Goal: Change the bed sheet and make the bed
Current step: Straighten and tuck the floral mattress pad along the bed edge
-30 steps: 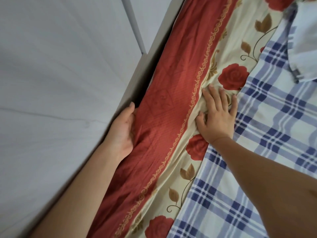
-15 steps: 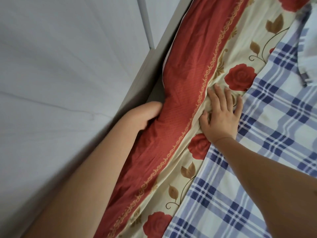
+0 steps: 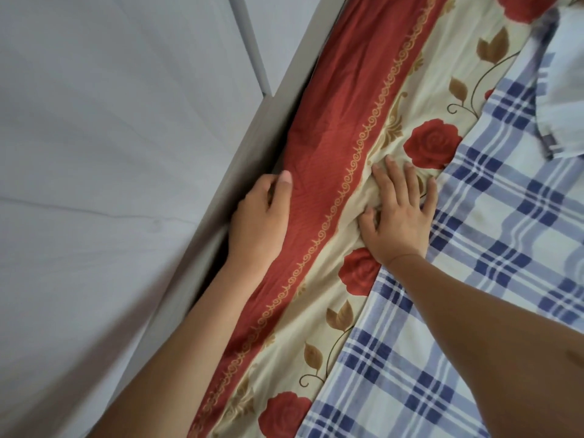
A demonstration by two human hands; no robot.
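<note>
The sheet [image 3: 335, 128] runs its red border lengthwise beside the rail [image 3: 252, 147], from lower left to upper right, and that is the line we have to work along. Our left hand [image 3: 259, 216] is the nearer one. It sits at the border's outer edge, thumb [image 3: 286, 181] on top of the red cloth, the other fingers going down into the dark gap [image 3: 286, 143] between sheet and rail. They are hidden there, so we cannot tell whether that grip is clamped on the cloth. Our right hand [image 3: 401, 213] lies further in, on the cream rose part, its fingers [image 3: 393, 172] spread flat and pressing a small bunch of folds; it holds nothing. A plaid blanket [image 3: 474, 279] covers the sheet just right of it. We judge that the tuck goes down and outward from the left hand, then on along the rail, while the right pins the cloth.
</note>
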